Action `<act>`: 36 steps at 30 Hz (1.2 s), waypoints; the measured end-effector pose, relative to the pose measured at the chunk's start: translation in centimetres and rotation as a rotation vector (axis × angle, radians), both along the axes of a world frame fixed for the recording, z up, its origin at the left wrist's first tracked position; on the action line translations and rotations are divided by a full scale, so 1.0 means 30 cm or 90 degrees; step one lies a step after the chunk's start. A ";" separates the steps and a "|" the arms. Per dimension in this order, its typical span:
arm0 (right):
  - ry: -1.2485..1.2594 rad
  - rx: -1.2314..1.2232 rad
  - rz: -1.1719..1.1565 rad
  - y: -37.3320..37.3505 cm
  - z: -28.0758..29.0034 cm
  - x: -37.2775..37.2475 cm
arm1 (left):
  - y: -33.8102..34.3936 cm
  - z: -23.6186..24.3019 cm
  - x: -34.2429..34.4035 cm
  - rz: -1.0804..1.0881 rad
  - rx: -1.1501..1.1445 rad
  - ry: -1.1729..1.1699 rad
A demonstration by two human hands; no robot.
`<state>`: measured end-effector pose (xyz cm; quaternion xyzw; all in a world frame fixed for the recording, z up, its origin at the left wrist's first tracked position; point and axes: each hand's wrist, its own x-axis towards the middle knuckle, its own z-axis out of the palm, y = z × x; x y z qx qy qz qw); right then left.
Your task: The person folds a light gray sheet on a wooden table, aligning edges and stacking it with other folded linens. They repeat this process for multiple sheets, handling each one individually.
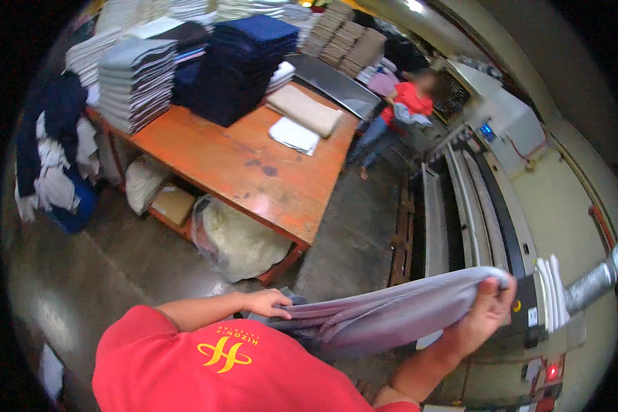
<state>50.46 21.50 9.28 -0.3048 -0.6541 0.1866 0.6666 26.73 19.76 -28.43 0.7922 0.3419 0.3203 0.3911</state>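
Note:
My left hand (269,303) is closed on one end of a grey cloth (384,309), left of centre in the lower part of the view. At the right, my right hand (491,309) grips the cloth's other end, thumb and fingers round its edge. The cloth is stretched sideways between my hands and sags in folds. My red shirt fills the bottom.
A wooden table (240,178) holds folded linen stacks (134,89); bundles sit beneath it and loose cloths (62,158) hang left. A long flatwork machine (474,206) runs along the right. Another person (408,103) in red holds fabric beyond the table.

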 end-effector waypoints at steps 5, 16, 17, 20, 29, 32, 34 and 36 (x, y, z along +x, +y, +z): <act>0.081 -0.057 -0.033 0.052 0.251 -0.234 | -0.155 -0.176 -0.285 0.103 -0.041 -0.026; 0.044 -0.078 -0.137 0.400 0.823 -0.136 | -0.434 -0.536 -0.661 0.416 -0.437 -0.228; 0.044 -0.080 -0.126 0.488 0.865 -0.086 | -0.460 -0.552 -0.702 0.438 -0.400 -0.198; 0.059 -0.128 -0.077 0.743 0.844 0.020 | -0.450 -0.531 -0.867 0.548 -0.430 -0.164; -0.587 -0.195 0.278 0.541 -0.264 -0.463 | -0.186 0.176 -1.030 0.567 0.095 0.075; -0.522 -0.462 0.511 0.201 -0.635 -0.756 | -0.126 0.338 -0.874 0.411 0.152 0.268; -0.386 -0.728 0.547 0.069 -0.805 -0.879 | -0.103 0.377 -0.780 0.299 0.164 0.251; -0.114 -0.783 0.540 0.000 -0.928 -0.959 | -0.089 0.386 -0.733 0.290 0.161 0.290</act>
